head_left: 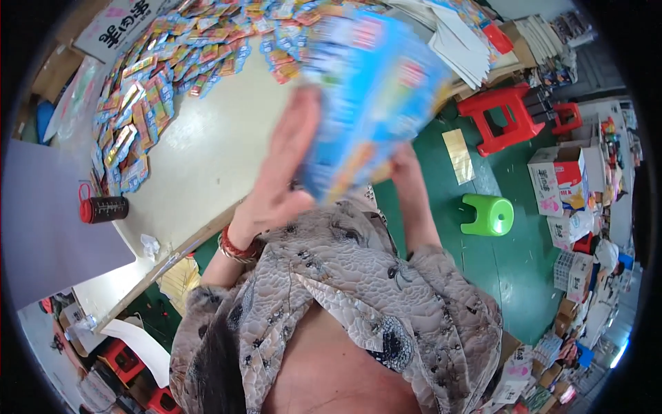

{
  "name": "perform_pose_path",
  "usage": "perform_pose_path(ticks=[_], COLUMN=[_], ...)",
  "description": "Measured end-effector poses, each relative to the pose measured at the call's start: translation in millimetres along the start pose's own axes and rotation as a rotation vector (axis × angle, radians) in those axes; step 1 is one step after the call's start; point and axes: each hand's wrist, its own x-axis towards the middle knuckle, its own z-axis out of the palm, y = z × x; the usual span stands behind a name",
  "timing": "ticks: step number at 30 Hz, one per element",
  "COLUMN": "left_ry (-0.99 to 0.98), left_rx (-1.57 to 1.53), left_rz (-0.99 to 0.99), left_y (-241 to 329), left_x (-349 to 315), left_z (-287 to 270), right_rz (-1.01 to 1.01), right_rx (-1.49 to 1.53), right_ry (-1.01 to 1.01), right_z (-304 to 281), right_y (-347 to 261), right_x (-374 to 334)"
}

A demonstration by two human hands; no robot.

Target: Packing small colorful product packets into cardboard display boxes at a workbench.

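In front of my chest, a couple of large blue printed card sheets (365, 103) are raised and fanned slightly, smeared by motion. My right hand (403, 165) grips them from behind at their lower right; most of its fingers are hidden by the sheets. Along their left edge my left hand (289, 152) is held flat, fingers stretched upward and thumb apart. Whether its palm touches the edge I cannot tell. Many small colourful packets (200, 52) lie spread in a thick layer over the far and left parts of the white table (214, 138).
A dark bottle with a red lid (103, 209) lies at the table's left, near crumpled tissue (149, 245). White paper sheets (458, 45) are stacked at far right. On the green floor stand a red stool (500, 114) and a green stool (488, 214); cartons (558, 179) line the right side.
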Motion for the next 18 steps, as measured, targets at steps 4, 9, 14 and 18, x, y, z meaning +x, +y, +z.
perform_pose_path(ticks=[4,9,14,18], left_ry=[-0.251,-0.264,-0.295,-0.311], left_rx=[0.010,0.242,0.604,0.640], left_rz=[-0.080,-0.496,-0.687,-0.754], left_y=[-15.8,-76.5,-109.4,-113.8], left_x=[10.0,-50.2,-99.1,-100.7], left_z=[18.0,12.1,8.7,8.4], right_rz=[-0.079,-0.035,0.115,0.034], right_rx=[0.234,0.143,0.085,0.106], right_ry=[0.289,0.863,0.891,0.970], right_z=[-103.1,-111.1,-169.2,-202.6], right_y=[11.6,47.9,96.1,127.7], right_x=[-150.4,-226.6,-182.6,-97.4])
